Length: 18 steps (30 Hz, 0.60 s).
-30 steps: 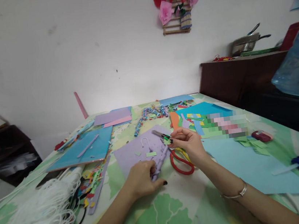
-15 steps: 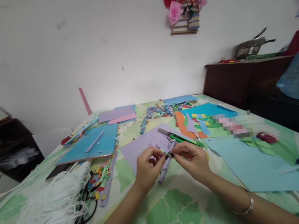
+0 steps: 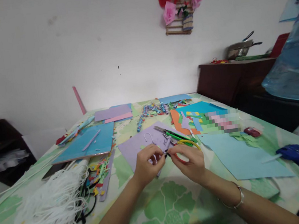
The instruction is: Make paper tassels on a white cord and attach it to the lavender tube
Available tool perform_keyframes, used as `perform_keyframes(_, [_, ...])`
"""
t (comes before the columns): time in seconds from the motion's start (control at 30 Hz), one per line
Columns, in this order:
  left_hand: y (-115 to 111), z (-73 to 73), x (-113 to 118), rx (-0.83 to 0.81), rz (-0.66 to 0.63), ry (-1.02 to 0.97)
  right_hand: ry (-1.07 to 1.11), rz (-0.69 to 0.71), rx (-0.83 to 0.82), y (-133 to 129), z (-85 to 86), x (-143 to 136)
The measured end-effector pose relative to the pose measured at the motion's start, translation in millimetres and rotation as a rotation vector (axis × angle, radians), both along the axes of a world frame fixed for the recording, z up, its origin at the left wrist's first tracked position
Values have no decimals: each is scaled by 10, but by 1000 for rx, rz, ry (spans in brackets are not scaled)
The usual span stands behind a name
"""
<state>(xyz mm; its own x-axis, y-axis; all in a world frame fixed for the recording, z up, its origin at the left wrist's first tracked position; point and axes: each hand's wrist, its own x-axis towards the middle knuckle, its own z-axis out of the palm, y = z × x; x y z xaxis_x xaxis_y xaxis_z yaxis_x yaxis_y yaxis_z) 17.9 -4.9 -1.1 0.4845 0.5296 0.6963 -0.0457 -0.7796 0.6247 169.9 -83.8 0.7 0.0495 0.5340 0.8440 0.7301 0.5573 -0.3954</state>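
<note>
My left hand [image 3: 148,163] and my right hand [image 3: 190,161] meet over the table, thumbs and forefingers pinched together almost tip to tip. Whatever is between the fingertips is too small to make out. Below them lies a purple paper sheet [image 3: 132,149], with a rolled purple paper piece [image 3: 167,142] partly hidden by the hands. A white string loop [image 3: 147,137] rests on the sheet. Just beyond my right hand are a green utility knife [image 3: 179,136] and scissors with a yellow and red handle [image 3: 193,142], partly covered by that hand.
White cord [image 3: 45,210] is heaped at the left, beside paper scraps [image 3: 99,177] and a blue sheet [image 3: 87,140]. A light blue sheet [image 3: 246,154] and a blue glue gun [image 3: 295,153] lie right. Patterned paper rolls [image 3: 154,109] are piled at the back.
The view has turned slightly right, so the scene sits further left. My hands stay pinched together; the right hand has shifted a little, and more of the yellow scissor handle shows.
</note>
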Motion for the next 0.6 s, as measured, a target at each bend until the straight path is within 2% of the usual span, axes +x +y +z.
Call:
perform_keyframes(0.17, [-11, -14, -31, 394, 80, -51, -79, -30, 4, -109, 38, 28])
perform_keyframes(0.27, [-37, 13, -68, 655, 176, -58, -74, -189, -17, -318, 65, 226])
perform_keyframes(0.37, [-77, 30, -101, 821, 219, -35, 3, -554, -38, -623, 26, 703])
perform_keyframes(0.47, [-111, 8, -122, 901, 216, -38, 96, -991, -71, -943, -110, 1426])
perform_keyframes(0.6, [-148, 5, -153, 985, 188, -24, 135, -1449, -434, -1341, -443, 2390])
